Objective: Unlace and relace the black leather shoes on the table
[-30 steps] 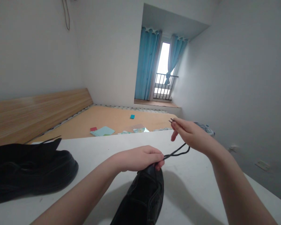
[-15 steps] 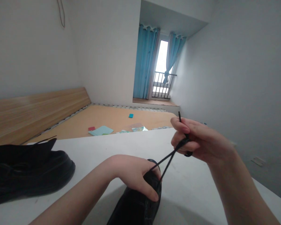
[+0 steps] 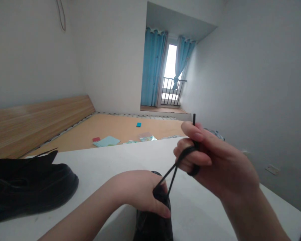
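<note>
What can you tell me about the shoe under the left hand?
The shoe is black, with a slightly shiny, leather-like surface and visible seams. It stands on the white table, cut off by the bottom edge of the picture. The left hand grips it around the laced part. Two dark strands of lace rise from it, drawn taut to the right hand, where they wrap around the fingers. Its sole is hidden.

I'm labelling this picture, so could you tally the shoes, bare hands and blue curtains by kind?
Black shoes: 2 (held shoe, shoe at far left)
Bare hands: 2 (left hand, right hand)
Blue curtains: 2 (left curtain, right curtain)
Total: 6
</note>
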The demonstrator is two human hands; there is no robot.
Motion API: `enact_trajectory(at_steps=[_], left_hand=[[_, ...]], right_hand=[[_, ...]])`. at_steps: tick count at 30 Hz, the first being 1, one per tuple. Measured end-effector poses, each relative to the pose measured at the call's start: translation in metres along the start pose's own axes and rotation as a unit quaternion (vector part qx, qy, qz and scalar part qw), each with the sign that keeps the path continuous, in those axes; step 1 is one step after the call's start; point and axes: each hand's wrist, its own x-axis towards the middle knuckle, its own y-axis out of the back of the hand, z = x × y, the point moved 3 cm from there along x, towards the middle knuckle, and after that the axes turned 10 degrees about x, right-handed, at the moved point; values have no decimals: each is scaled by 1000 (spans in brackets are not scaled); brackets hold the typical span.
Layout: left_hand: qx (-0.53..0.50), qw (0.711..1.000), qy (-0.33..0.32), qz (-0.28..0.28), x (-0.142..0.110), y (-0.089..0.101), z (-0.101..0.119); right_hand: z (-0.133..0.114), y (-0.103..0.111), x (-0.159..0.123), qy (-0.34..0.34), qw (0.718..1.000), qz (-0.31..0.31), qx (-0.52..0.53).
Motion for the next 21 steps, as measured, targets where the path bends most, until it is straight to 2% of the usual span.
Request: enact_trajectory(at_steps=[2,4,6,9,11,13,15,18,20,21], left_hand=[[-17,1000,-8,0,-4,7,-1],[-42,997,21,67,-9,19,-5],[-74,985,52,145,-16,30,-10],[-109,971,61,205,-23,35,-10],[-119,962,66,236,-25,34,-7],[-149,957,42,244,-23,31,0],[-209,957,-19,198,-18,26,10],[-307,939,-76,133,-13,24,19],[-372,911,-79,159,-11,30,15],[-407,890,-77,193,-12,36,11]], right_hand=[[-5,18,12,34,996,72,-37],[-8,35,23,46,988,140,-47],[-6,47,31,33,982,188,-12],[-2,56,35,9,969,238,70],[-1,56,34,18,960,259,102],[-1,52,31,39,956,268,111],[0,48,29,42,960,259,98],[5,48,31,12,980,200,17],[5,57,37,30,980,169,-104],[2,65,40,64,966,174,-181]])
